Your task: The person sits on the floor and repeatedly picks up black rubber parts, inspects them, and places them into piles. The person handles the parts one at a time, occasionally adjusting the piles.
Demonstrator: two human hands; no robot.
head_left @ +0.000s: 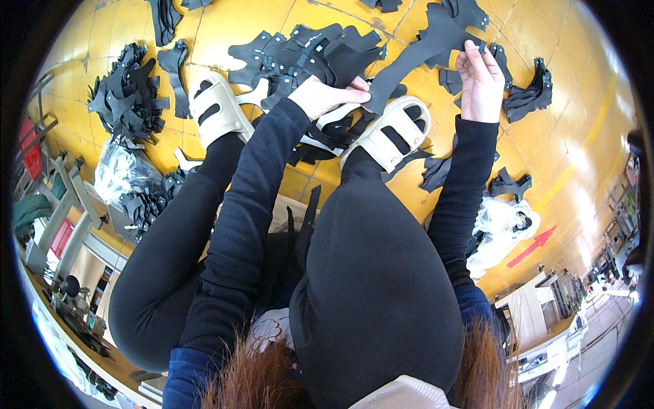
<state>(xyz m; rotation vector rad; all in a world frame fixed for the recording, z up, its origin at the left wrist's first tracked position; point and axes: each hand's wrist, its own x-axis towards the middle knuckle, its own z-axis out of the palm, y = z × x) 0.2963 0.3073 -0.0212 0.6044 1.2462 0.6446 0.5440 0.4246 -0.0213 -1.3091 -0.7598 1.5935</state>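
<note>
Stretched between my hands is a flat dark grey cut piece (410, 65), long and curved with a wider far end, perhaps a shoe-upper part. My left hand (327, 99) pinches its near, narrow end between thumb and fingers. At the wider end on the right, my right hand (482, 83) is closed on the edge, fingertips upward. Beyond my left hand spreads a heap of similar dark pieces (300, 58), several with small pale tags or marks. My sandalled feet, the left sandal (219, 109) and the right sandal (392, 136), rest beside this heap.
On the yellow tiled floor (225, 34) lie a dark pile (126, 99) at left and a small bundle (531, 92) at right. Clear plastic bags with dark pieces, one left bag (122, 167) and one right bag (501, 228), flank my legs. A metal frame (82, 204) stands far left.
</note>
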